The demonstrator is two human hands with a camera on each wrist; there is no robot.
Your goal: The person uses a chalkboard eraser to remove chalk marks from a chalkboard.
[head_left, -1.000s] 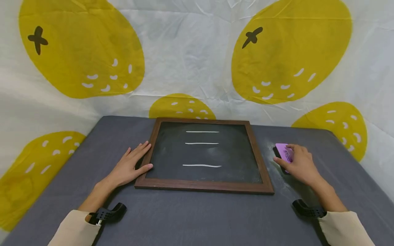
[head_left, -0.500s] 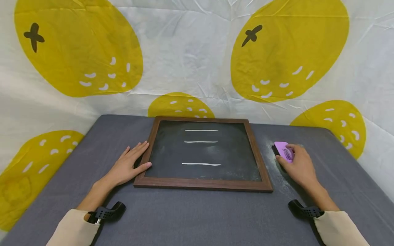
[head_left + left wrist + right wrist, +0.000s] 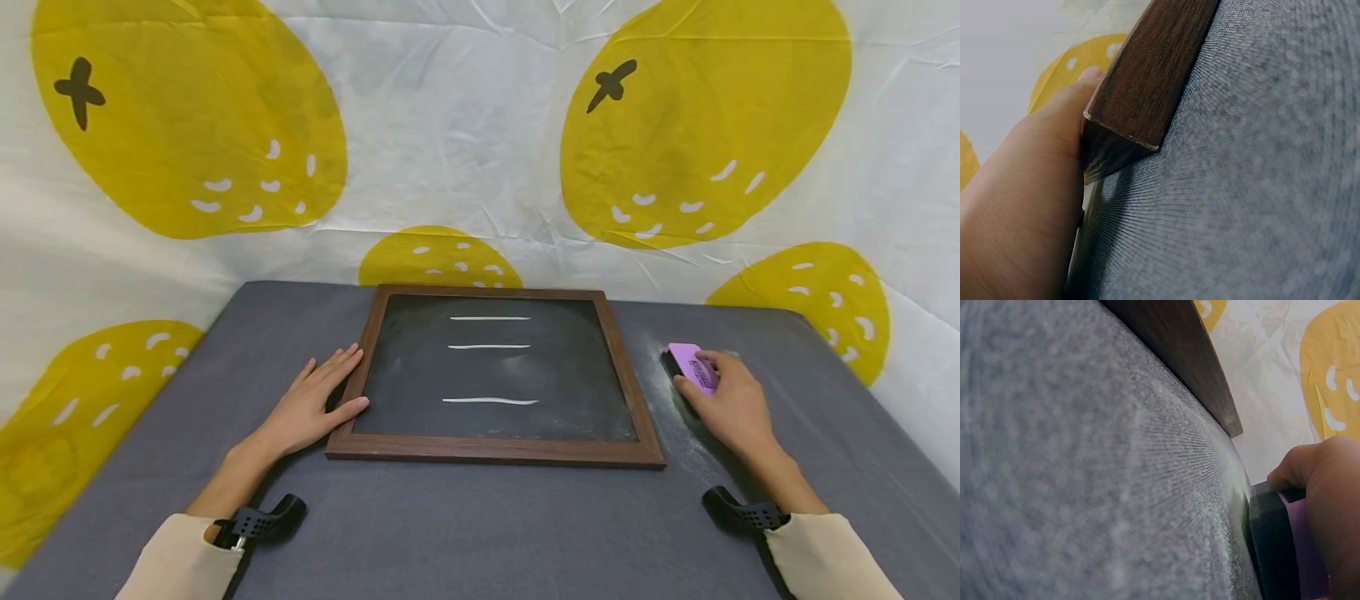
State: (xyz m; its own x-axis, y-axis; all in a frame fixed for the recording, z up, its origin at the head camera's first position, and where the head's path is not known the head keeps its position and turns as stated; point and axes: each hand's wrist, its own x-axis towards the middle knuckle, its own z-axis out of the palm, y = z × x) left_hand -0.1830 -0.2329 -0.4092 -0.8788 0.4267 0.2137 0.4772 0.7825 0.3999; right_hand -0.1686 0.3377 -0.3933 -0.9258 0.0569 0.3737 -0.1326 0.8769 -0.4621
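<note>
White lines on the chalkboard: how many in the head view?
3. The top line is near the far edge of the chalkboard, the second line just below it, the third line nearer the front edge. The left hand appears to hide none.

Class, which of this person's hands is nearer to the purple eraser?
The right hand: it grips the purple eraser, touching it. The left hand rests on the left edge of the chalkboard frame, across the board from it.
</note>
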